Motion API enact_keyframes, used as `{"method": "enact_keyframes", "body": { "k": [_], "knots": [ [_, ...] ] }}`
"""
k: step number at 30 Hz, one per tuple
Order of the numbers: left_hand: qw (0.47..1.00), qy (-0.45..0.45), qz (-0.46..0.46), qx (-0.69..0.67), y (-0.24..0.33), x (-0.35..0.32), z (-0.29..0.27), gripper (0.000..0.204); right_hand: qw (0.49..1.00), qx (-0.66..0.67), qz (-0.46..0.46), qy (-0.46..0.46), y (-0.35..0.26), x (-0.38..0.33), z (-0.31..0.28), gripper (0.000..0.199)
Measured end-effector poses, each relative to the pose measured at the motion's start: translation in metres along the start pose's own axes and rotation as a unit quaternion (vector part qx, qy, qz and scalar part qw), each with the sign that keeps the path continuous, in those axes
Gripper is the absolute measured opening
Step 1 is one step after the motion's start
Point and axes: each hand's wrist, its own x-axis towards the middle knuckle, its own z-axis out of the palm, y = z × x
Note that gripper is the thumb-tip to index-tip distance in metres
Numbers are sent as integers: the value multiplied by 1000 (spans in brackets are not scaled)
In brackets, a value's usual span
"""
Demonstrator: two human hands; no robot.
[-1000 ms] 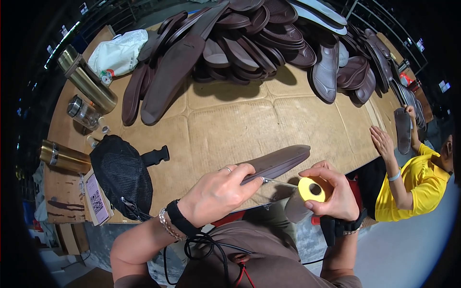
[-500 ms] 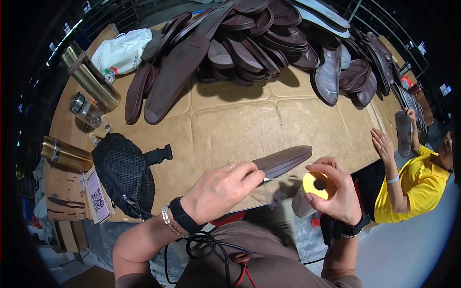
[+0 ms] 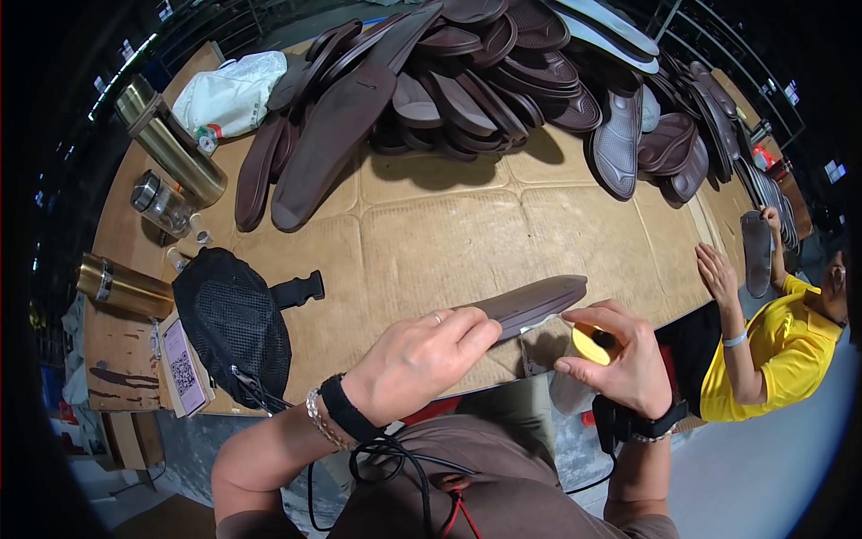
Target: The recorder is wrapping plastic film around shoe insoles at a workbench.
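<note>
A dark brown shoe sole (image 3: 541, 300) lies at the table's front, its right end pointing away from me. My left hand (image 3: 420, 361) is closed over the sole's left end, fingers pressed together; its fingertips and that end are partly hidden. In my right hand (image 3: 630, 357) is a yellow tape roll (image 3: 587, 345), held between thumb and fingers just right of the sole. A thin whitish strip (image 3: 537, 324) shows along the sole's near edge, between my left fingertips and the roll.
Brown soles (image 3: 449, 85) are heaped across the back of the cardboard-covered table (image 3: 431, 225). At left stand metal flasks (image 3: 193, 166), a glass jar (image 3: 160, 205) and a black mesh bag (image 3: 231, 314). To the right sits a person in a yellow shirt (image 3: 763, 364), holding a sole (image 3: 756, 256).
The tape roll has tilted in my right hand, so its face is turned more edge-on. More whitish strip now shows along the sole's edge. My left hand has shifted slightly.
</note>
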Motion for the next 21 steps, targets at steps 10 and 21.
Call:
{"method": "enact_keyframes", "body": {
  "k": [10,21],
  "knots": [
    [997,-4,-62,-53,0,-5,-2,40,982,119,-86,-119,-34,12,-3,39],
    [999,27,-44,13,-6,-13,-8,44,921,325,26,-212,-8,14,14,46]
  ]
}}
